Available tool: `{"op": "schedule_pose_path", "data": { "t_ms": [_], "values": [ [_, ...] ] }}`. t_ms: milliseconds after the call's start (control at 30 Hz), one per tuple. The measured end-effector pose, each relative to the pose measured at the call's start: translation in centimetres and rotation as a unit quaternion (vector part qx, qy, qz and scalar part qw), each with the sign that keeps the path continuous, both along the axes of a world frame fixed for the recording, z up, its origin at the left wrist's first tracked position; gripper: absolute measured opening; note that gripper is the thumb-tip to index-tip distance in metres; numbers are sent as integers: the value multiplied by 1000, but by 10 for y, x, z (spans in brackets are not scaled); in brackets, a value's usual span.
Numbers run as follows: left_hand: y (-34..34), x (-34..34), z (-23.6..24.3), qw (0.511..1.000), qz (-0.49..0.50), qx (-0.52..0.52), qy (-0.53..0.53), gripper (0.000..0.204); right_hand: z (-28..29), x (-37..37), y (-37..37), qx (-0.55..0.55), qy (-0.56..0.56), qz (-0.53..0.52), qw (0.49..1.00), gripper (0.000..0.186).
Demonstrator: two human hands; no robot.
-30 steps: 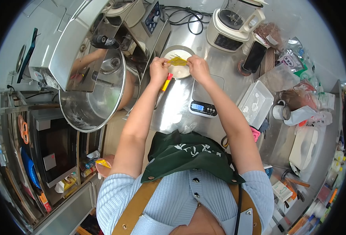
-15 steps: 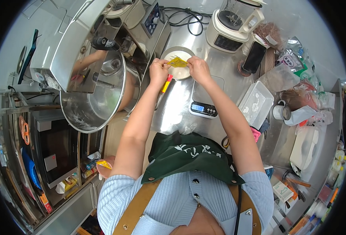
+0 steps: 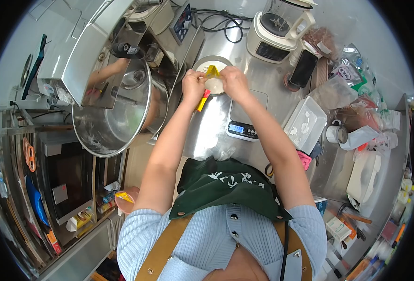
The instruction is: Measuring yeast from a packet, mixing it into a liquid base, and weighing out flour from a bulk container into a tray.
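Observation:
My left hand (image 3: 194, 82) and my right hand (image 3: 233, 82) pinch a small yellow packet (image 3: 212, 71) between them, over a round metal bowl (image 3: 221, 59) of white contents; the packet's mouth and what, if anything, leaves it are too small to make out. A red-and-yellow object (image 3: 202, 104), perhaps a packet or tool, lies just below my left hand. A digital scale (image 3: 242, 131) with a lit blue display sits below and right of the bowl, under my right forearm.
A large mixer bowl (image 3: 108, 145) and machine stand at left. A blender (image 3: 272, 40), black phone (image 3: 304, 69), white tray (image 3: 302, 126), metal cup (image 3: 336, 134) and heaped bags (image 3: 352, 75) line the right. Black cables (image 3: 225, 28) lie at the back.
My hands have drawn slightly closer together, and the yellow packet between them has gone from lying fairly flat to bent, standing more upright.

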State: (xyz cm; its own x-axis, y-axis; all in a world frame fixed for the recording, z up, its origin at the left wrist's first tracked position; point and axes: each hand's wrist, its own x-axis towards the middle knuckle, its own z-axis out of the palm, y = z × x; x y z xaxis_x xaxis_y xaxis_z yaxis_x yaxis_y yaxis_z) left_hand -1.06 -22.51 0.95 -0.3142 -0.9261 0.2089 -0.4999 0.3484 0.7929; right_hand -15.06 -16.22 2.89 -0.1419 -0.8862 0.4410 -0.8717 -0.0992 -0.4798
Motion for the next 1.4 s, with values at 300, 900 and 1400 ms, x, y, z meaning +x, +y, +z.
{"op": "schedule_pose_path", "data": {
  "t_ms": [300,900,1400],
  "values": [
    [5,0,-1,1000,-6,2,31,14,-1,-3,5,26,-7,-17,999,5],
    [-2,-6,0,934,120,202,268,18,2,-10,4,14,-554,-89,828,9],
    [3,-25,11,887,196,247,337,32,15,25,44,113,-578,-40,807,16]
  ]
}}
